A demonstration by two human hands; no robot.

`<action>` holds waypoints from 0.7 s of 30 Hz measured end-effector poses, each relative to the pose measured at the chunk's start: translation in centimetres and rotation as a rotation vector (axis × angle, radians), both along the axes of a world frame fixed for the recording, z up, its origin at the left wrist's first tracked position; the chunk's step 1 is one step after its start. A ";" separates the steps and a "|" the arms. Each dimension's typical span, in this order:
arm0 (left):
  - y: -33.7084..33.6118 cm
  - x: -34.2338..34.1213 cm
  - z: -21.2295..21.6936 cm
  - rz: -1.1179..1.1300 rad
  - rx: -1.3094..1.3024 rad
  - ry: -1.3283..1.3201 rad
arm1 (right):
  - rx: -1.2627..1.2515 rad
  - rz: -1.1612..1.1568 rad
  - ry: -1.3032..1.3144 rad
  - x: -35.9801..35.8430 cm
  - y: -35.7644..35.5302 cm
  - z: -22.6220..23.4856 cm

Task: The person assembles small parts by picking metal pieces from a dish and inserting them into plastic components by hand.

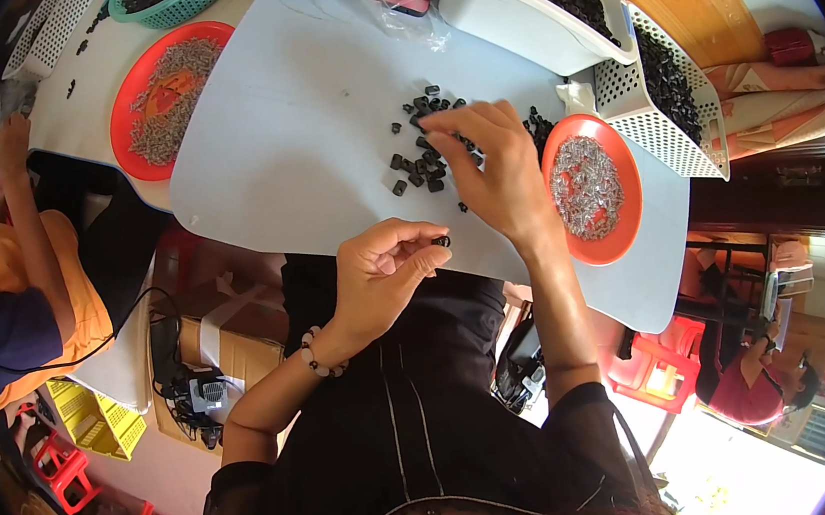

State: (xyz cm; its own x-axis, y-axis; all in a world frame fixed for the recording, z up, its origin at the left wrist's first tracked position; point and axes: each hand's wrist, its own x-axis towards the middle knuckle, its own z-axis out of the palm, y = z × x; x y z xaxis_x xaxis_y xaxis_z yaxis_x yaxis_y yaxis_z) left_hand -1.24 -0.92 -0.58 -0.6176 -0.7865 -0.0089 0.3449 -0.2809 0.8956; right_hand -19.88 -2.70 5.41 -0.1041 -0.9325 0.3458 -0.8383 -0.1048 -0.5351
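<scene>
- Tabletop (278, 121), pale blue-grey, spans the upper centre of the frame and carries everything I attend to.
- Dish (605, 251), orange-red, right of centre: it holds small clear pieces, just beside the right wrist.
- Loose pile of black parts (431, 161), upper centre: small, blocky pieces, scattered and partly touching. I judge them light and stiff, perhaps smooth enough to skid if pressed off-centre; I would pinch one by opposite sides, starting at the pile's edge, where neighbours interfere least.
- Right hand (500, 163), centre to right of centre: thumb and forefinger stand close together over the pile, remaining fingers loosely bent. I cannot make out whether the tips hold a piece.
- Left hand (379, 271), centre of the frame: thumb and forefinger are closed in a pinch, other fingers curled toward the palm.
- Single black piece (442, 241), just right of the left hand: gripped at those fingertips, partly hidden, with little surface left to grasp.
</scene>
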 end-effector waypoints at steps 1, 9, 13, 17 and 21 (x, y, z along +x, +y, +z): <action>0.0 0.1 0.0 0.012 0.011 0.000 | -0.021 0.004 0.042 0.3 -1.0 -0.5; -0.5 1.1 0.3 0.021 0.033 -0.015 | 0.027 0.011 0.255 1.0 -3.4 -3.1; -0.6 1.1 0.0 0.048 0.016 0.014 | -0.001 0.046 0.168 1.0 -2.6 -1.9; -0.7 1.1 0.2 0.083 -0.009 0.058 | 0.226 0.103 -0.676 0.3 0.9 0.1; -0.5 1.0 1.1 0.075 -0.052 0.045 | 0.252 0.153 -1.138 -0.5 6.1 -0.5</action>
State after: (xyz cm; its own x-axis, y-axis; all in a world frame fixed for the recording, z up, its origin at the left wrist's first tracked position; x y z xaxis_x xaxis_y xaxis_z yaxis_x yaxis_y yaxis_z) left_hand -0.27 -1.39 0.54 -0.5554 -0.8295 0.0599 0.4036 -0.2059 0.8915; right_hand -20.36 3.40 4.91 -0.1150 -0.9909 -0.0703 0.1484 0.0528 -0.9875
